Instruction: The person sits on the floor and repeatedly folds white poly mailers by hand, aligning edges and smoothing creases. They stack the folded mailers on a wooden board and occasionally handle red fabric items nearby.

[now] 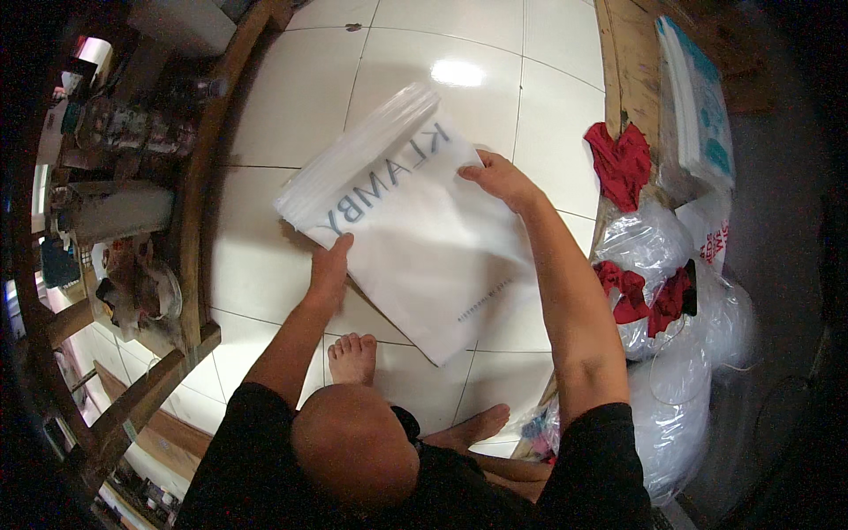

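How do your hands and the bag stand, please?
Left hand and right hand gripping white bag. Held over tiled floor. Red cloths off right, apart from it.

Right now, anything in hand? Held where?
Yes, a whitish plastic bag: left hand on its left side edge, right hand on its right side edge, thumbs on top.

The white bag (415,256) hides most fingers (343,243) of the left hand (330,267); the lower edge crops the shirt (450,495).
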Demonstrator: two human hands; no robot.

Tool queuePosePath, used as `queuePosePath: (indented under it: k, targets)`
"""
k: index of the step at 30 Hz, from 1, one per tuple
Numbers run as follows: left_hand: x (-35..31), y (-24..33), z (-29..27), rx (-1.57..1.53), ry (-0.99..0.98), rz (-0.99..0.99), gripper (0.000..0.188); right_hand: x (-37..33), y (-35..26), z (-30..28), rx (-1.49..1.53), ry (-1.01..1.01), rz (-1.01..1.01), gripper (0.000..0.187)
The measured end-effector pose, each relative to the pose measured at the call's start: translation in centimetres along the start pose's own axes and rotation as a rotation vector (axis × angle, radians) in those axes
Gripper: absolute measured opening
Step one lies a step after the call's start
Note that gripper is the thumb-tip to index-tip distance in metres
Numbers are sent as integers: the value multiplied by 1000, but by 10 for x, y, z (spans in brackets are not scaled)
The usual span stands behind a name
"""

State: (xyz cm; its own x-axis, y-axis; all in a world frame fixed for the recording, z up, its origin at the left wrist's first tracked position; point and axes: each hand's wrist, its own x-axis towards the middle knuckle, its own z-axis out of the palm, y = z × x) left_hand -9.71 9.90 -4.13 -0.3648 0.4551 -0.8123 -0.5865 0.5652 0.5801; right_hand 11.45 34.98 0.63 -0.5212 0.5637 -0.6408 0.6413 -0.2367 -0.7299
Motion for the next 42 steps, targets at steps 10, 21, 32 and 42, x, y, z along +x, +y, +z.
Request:
queuePosePath:
  k: [10,21,32,42]
  targets:
    - [-27,66,7,310,-172,398,48,-69,3,-8,156,176,-185,32]
    - [-132,160,-65,474,-315,919,43,-237,29,-88,601,456,-525,34]
    - [-149,152,34,110,-433,981,44,-273,-74,-6,875,676,-615,38]
    - [-213,159,47,-171,-371,752,41,-281,-84,45,975,930,-818,32]
